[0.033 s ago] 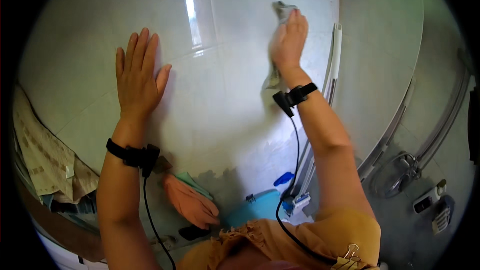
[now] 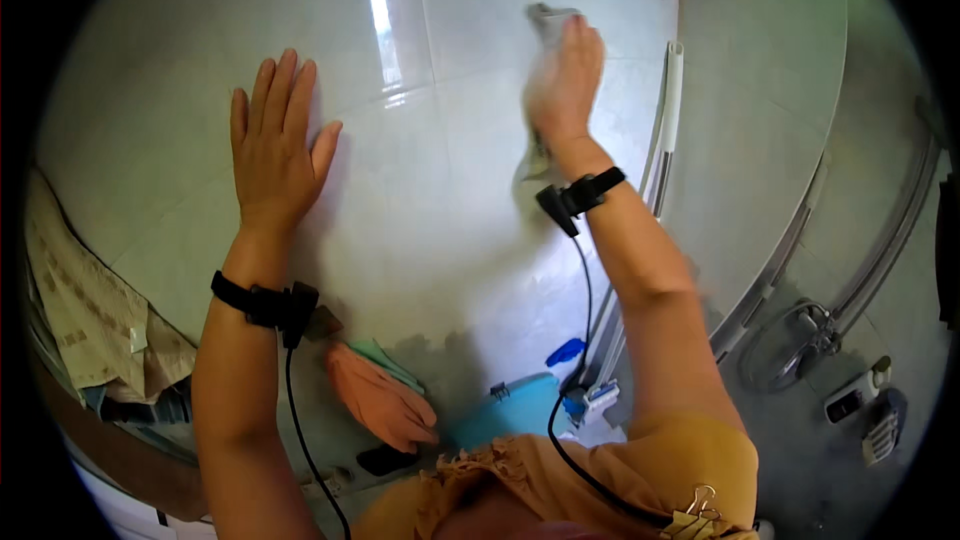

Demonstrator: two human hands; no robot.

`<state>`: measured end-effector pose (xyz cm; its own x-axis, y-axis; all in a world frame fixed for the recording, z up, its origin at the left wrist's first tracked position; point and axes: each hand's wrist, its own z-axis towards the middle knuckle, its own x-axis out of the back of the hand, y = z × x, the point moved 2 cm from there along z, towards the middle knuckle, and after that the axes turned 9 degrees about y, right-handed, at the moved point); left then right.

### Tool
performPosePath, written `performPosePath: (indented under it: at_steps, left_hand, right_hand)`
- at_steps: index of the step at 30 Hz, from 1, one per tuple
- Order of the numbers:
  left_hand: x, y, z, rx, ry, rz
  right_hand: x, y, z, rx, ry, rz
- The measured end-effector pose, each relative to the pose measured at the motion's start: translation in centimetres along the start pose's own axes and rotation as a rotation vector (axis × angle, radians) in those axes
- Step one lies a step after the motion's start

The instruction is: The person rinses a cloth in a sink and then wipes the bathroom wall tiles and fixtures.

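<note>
My left hand [image 2: 275, 155] lies flat against the pale tiled wall [image 2: 470, 180], its fingers spread and nothing in it. Higher up and to the right, my right hand [image 2: 572, 85] presses a grey cloth [image 2: 548, 22] to the same wall. One end of the cloth sticks out above my fingertips and another hangs below beside the wrist. The middle of the cloth is covered by the hand, which is slightly blurred. Both wrists wear black straps with cables.
A glass partition with a pale frame [image 2: 672, 105] runs right of my right arm. Below are orange cloth [image 2: 378, 395], a light-blue basin [image 2: 515, 410] and a blue item [image 2: 566, 352]. Patterned towels [image 2: 100, 300] hang at left. A shower head [image 2: 795, 345] and bottle [image 2: 858, 395] are at right.
My right hand has shifted a little to the left along the wall with the cloth. My left hand stays nearly in place.
</note>
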<state>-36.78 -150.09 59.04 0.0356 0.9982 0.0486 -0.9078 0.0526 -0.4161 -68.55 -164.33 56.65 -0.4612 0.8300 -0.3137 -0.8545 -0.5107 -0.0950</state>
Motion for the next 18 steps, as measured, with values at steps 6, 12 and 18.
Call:
performPosePath:
  at_steps: [6, 12, 18]
  left_hand:
    - [-1.0, -0.4, 0.2, -0.016, 0.024, 0.002]
    - [-0.7, -0.4, 0.1, -0.023, -0.012, 0.049]
    - [-0.7, -0.1, -0.1, -0.023, -0.004, 0.107]
  right_hand:
    - [1.0, -11.1, -3.4, 0.184, -0.263, 0.382]
    - [2.8, -9.7, -5.2, 0.840, -0.475, 0.602]
    - [0.8, 0.0, 3.0, 0.581, -0.215, 0.230]
